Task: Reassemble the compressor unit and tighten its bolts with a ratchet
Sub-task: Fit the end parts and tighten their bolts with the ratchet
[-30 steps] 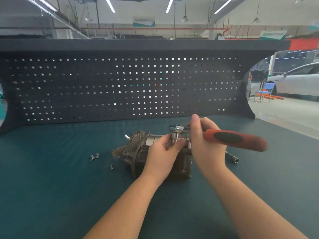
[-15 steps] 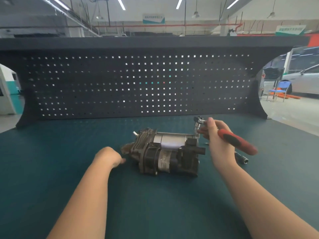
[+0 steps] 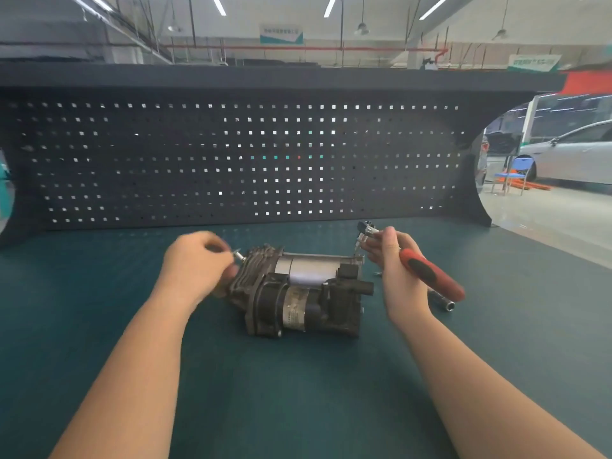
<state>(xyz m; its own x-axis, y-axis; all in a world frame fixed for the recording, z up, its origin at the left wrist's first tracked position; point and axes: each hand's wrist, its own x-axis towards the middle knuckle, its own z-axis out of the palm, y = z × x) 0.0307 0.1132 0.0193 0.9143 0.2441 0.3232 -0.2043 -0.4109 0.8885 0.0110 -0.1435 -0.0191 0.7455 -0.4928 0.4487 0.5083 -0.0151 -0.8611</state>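
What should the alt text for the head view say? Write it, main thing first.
A person's left hand is at the finned end of a compressor unit lying on a green bench mat. The right hand holds a red-handled ratchet above the other end. A dark pegboard stands behind.

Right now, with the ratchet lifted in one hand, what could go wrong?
1. The left hand is blurred at the compressor's finned end, seemingly with a small bolt; it could drop.
2. The right hand holds the ratchet off the unit; its head could knock the housing.
3. The loose socket might roll.
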